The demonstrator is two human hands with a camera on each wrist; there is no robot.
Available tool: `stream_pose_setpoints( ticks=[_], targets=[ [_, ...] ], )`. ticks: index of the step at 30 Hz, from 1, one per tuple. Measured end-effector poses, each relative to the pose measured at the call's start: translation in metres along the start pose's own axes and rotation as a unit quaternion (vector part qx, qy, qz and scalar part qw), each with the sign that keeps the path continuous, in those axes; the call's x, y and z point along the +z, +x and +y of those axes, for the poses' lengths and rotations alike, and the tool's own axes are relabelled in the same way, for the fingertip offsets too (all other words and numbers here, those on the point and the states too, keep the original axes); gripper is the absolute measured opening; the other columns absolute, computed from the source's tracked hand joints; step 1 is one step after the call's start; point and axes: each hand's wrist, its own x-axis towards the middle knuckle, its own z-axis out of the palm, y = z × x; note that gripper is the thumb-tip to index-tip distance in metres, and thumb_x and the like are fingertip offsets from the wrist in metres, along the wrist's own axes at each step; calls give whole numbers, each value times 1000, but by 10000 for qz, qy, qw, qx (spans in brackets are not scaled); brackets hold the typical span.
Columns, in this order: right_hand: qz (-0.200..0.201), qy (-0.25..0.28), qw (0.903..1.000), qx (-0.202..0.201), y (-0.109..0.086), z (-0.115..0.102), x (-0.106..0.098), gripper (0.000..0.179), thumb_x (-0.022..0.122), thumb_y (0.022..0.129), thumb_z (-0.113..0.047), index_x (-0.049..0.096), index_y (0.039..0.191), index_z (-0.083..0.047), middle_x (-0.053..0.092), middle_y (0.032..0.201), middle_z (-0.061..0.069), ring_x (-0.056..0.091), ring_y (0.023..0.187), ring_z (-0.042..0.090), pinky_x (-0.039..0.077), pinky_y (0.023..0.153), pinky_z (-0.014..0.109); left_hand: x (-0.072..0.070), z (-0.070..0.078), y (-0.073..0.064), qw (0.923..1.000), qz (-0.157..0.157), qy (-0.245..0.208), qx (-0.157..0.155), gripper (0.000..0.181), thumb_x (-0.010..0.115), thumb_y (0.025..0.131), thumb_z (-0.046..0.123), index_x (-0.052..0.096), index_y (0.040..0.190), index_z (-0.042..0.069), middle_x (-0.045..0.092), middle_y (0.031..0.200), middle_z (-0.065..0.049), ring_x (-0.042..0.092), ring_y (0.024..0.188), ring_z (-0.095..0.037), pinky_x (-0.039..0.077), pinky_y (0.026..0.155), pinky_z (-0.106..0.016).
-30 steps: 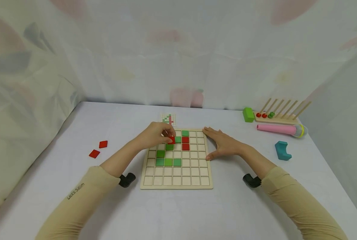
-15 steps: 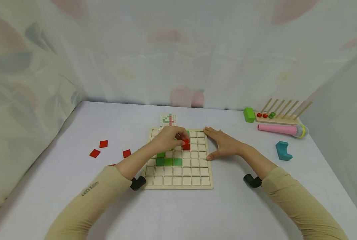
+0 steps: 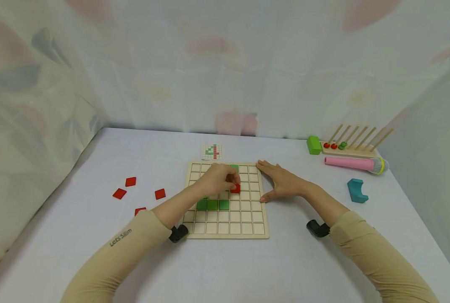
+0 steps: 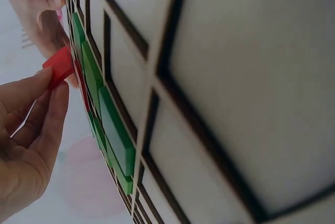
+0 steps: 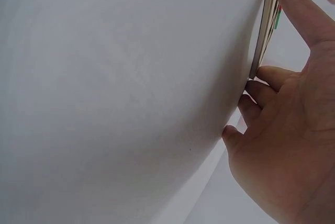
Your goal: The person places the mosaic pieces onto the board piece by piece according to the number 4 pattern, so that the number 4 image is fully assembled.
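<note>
A square wooden grid board (image 3: 225, 228) lies on the table, with several green tiles (image 3: 213, 205) set in its cells. My left hand (image 3: 215, 181) is over the upper middle of the board, pinching a red square tile (image 4: 59, 67) between thumb and fingers. In the left wrist view that tile is tilted at the board's surface; whether it touches a cell cannot be told. My left hand hides part of the pattern behind it. At the board's right edge my right hand (image 3: 283, 181) rests with thumb and fingers spread, touching the side.
Several loose red tiles (image 3: 160, 194) lie left of the board. Behind it is a small pattern card (image 3: 212, 152). At the right are a green block (image 3: 313, 145), a pegged bead stand (image 3: 350, 150), a pink toy microphone (image 3: 350, 163) and a teal block (image 3: 356, 190).
My left hand has carried the red tile to the right over the board, then slightly nearer to me. Red tiles once under the left arm have come into view. The right hand stays put.
</note>
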Motion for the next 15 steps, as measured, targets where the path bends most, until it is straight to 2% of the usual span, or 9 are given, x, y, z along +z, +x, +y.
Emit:
stream_pose_setpoints(
  ticks=[6,11,15],
  targets=[
    [7,-31,10000,-13,1,1,0,116,81,74,-53,18,157,-3,14,166,18,10,156,35,8,124,61,4,1,-1,9994,-42,331,-72,12,73,84,1,70,80,13,71,81,0,61,77,-11,52,74,-24],
    [19,-7,10000,-21,1,1,1,116,81,74,-53,19,157,-3,14,166,18,10,156,35,8,124,61,4,2,-1,9991,-147,366,-154,8,76,83,5,72,82,12,71,82,1,62,78,-10,52,75,-25],
    [15,5,10000,-15,1,1,1,115,81,74,-53,19,157,-3,14,166,18,10,156,35,8,124,61,5,2,-1,9987,-261,428,-102,6,77,83,7,73,82,12,72,82,1,63,78,-9,53,76,-25]
  ],
)
